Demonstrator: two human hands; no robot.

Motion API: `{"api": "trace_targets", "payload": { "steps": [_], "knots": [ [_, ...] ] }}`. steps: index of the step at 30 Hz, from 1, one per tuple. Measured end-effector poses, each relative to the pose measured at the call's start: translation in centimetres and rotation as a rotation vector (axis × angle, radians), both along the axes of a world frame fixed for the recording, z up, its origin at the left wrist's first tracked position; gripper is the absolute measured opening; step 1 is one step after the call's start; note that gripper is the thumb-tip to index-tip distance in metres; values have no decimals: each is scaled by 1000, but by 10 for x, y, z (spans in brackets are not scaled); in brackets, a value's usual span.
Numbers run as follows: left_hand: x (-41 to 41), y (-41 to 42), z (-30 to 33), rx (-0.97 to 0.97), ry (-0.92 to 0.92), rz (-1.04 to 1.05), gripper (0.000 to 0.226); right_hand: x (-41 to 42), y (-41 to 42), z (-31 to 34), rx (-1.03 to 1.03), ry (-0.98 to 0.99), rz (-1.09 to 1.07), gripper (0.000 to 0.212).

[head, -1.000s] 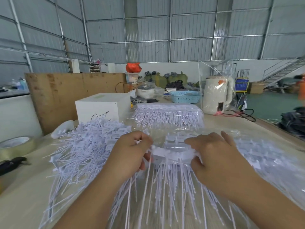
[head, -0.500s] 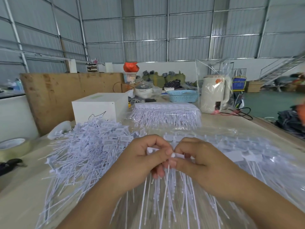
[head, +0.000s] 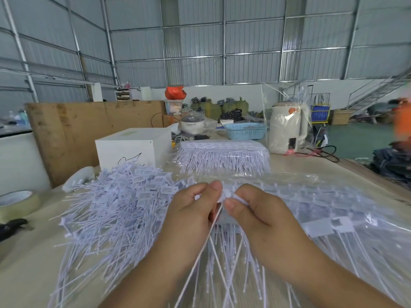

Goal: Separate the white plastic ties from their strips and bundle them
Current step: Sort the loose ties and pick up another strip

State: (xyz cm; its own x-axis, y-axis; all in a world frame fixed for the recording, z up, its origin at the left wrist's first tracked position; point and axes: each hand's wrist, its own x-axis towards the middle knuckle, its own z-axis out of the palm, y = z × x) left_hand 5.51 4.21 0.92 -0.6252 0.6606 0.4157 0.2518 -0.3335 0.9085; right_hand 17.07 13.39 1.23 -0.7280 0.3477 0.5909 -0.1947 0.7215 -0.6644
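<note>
While the counter (head: pixel 29 263) carries a loose pile (head: pixel 115 207) of freed ties at nine o'clock and bagged strips (head: pixel 333 210) at three, we are mid-separation at centre. Our left hand (head: pixel 191 214) pinches one tie (head: pixel 200 254); our right hand (head: pixel 255 216) pinches the strip (head: pixel 229 194). Next, we judge, comes a clean snap apart.

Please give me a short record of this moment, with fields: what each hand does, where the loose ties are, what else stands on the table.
left hand: left hand pinches the head end of the held ties
right hand: right hand pinches the same ties from the other side
loose pile: separated ties heaped to the left of the hands
unworked stock: bagged strips behind the hands
other items: white box, tape roll, blue basket, kettle
</note>
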Motion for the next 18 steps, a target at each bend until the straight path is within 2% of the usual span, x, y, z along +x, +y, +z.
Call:
{"api": "trace_targets", "payload": {
  "steps": [2, 4, 5, 6, 8, 9, 10, 12, 14, 16, 18],
  "knots": [
    [-3, 3, -1, 45, -131, 62, 43, -2, -3, -1, -16, 67, -58, 27],
    [-18, -1, 3, 91, -386, 111, 49, 2, 1, 4, -77, 148, -83, 31],
    [-28, -5, 5, 91, -442, 144, 50, 5, 4, 7, -95, 176, -79, 35],
    [-35, -7, 5, 56, -396, 175, 48, 9, 8, 9, -92, 178, -62, 37],
    [-35, -8, 5, -15, -219, 172, 25, 13, 12, 9, -66, 114, 14, 30],
    [-29, -6, 4, -30, -155, 113, 13, 12, 12, 8, -54, 66, 53, 22],
    [-22, -5, 2, -45, -94, 13, 11, 10, 12, 6, -50, 7, 85, 13],
    [-9, -4, -1, -92, -19, -236, 9, 7, 11, 2, -77, -84, 177, 23],
    [-5, -8, 0, -123, -66, -387, 12, 6, 11, 2, -135, -123, 245, 34],
    [-5, -10, 2, -114, -174, -410, 11, 6, 12, 3, -154, -129, 245, 39],
    [-8, -10, 1, -102, -198, -414, 17, 7, 12, 4, -159, -143, 223, 35]
  ]
}}
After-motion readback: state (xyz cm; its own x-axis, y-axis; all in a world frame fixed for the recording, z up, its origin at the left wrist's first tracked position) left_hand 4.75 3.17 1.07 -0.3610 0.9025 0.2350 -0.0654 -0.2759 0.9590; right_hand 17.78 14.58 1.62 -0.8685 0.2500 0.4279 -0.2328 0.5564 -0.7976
